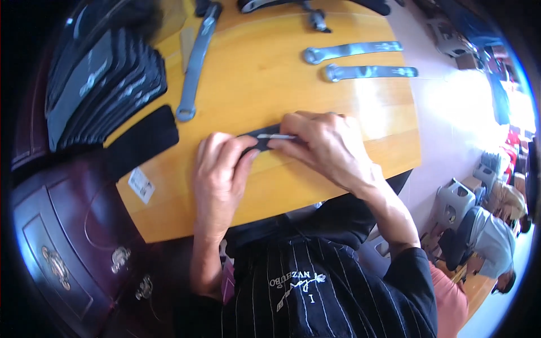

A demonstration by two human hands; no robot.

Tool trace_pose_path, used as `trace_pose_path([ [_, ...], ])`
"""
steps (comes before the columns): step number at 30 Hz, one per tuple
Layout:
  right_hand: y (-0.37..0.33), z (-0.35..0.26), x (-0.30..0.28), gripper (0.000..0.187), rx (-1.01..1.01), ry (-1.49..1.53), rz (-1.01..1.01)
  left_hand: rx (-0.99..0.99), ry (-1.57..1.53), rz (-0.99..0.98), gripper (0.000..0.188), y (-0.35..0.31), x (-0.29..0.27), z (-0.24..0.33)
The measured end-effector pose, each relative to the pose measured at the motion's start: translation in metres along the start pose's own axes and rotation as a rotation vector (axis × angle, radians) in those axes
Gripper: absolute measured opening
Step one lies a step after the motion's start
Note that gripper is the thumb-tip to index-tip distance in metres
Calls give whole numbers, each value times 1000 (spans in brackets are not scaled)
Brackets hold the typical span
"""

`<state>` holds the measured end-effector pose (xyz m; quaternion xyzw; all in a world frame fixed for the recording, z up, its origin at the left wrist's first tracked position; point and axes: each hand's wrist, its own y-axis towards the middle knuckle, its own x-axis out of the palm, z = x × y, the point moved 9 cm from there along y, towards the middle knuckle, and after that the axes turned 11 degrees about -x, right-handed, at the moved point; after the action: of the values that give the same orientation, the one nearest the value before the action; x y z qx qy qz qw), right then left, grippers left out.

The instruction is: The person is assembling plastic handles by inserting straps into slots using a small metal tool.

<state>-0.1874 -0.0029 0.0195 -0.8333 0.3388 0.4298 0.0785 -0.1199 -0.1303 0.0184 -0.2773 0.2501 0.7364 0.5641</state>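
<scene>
Hands both over the near part of the yellow wooden table (pixel 265 84), working on one black strip (pixel 264 144). Strip lies crosswise between them, near the table's front edge. Left hand (pixel 217 174): thumb and fingers pinching the strip's left end. Right hand (pixel 327 141): fingers and thumb pressed together on a thin pale tool (pixel 274 136), its tip pointing left along the strip; also at the strip's right end. Can't tell which right fingers bear on strip and which on tool. Exact kind of tool too small to tell.

Left of hands: single black pad (pixel 147 142) at the table's left edge, stack of black pads (pixel 110 84) fanned out beyond it. White label (pixel 141 185) flat on the table near the left corner. Long grey strap (pixel 196 70) running away from the left hand, ring end nearest. Two shorter grey straps (pixel 358 52) side by side beyond the right hand, ring ends left, apart from each other. Small dark clip (pixel 318 21) near the far edge, blurred.

Off table: dark wooden cabinet (pixel 73 225) with ornate metal handles on the left. Right side: grey plastic stool (pixel 453 203) on the floor, co-worker in light shirt (pixel 491 239) bent at another table.
</scene>
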Motion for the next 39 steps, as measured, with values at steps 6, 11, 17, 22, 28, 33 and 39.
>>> trace_pose_path([
  [6,-6,13,2,29,45,-47,-94,-214,-162,-152,13,5,9,-13],
  [11,-21,36,-36,25,59,113,93,-198,-116,-155,15,1,5,-10],
  [17,-43,81,-110,21,250,-319,421,-140,-71,-139,17,1,4,-4],
  [22,-51,92,-100,19,279,-241,383,-28,139,-90,23,-6,7,9],
  [28,-74,83,-109,16,299,-137,391,63,251,-31,20,-14,5,33],
  [33,-99,47,-91,14,303,21,292,-5,-113,-65,42,-29,14,43],
  [39,-87,-6,-57,17,102,132,106,57,-384,-167,28,-38,26,53],
])
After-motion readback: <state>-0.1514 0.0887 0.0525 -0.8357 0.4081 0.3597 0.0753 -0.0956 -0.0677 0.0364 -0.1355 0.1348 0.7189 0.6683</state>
